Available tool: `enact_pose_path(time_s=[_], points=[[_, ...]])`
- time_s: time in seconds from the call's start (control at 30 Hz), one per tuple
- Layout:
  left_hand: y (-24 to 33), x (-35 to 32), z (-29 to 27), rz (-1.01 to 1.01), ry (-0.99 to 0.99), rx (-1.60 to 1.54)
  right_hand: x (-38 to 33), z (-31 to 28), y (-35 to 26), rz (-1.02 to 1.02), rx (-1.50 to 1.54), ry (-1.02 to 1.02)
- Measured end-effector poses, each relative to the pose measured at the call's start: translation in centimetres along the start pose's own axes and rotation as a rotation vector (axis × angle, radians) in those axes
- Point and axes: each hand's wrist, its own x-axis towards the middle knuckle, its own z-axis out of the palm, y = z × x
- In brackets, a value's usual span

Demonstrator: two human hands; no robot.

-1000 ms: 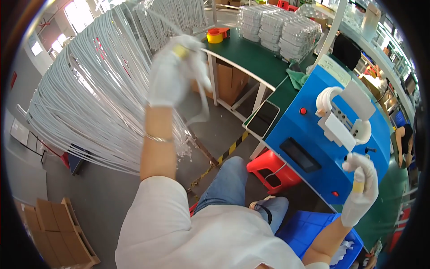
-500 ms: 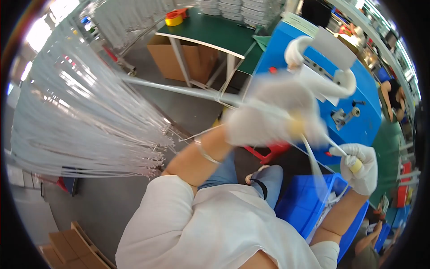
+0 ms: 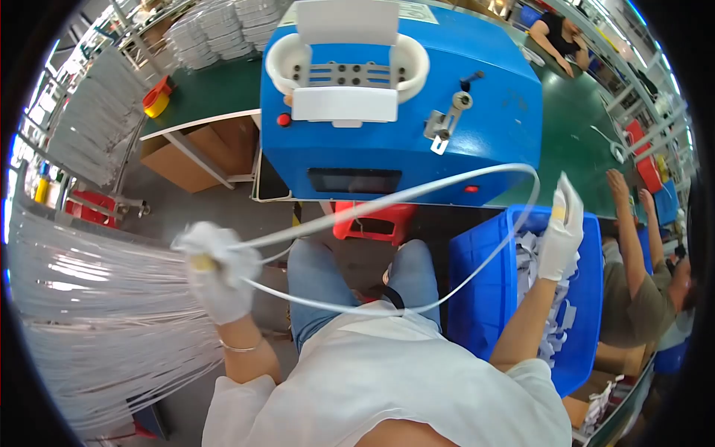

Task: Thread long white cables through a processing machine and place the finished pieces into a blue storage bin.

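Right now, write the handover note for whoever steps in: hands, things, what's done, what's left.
Left hand, gloved, grips both ends of a white cable looped in a wide arc in front of the blue machine.
Right hand, gloved, is open, raised beside the loop's far bend, over the blue bin of white pieces.
Hanging cable bundle sits at left.
Done: one cable drawn out and looped.
Left: the loop is not on the machine's white fixture.
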Motion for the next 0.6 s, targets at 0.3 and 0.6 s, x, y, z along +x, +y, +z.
enact_pose_path(time_s=[0.3,0.6], points=[[-3.7,5.8,7.2,-0.210,0.007,0.319,-0.9,3.5,-12.1,-0.090,0.400,-0.666],[-1.3,10.7,2.8,-0.274,0.203,0.317,1.0,1.4,-8.9,0.187,0.351,-0.470]])
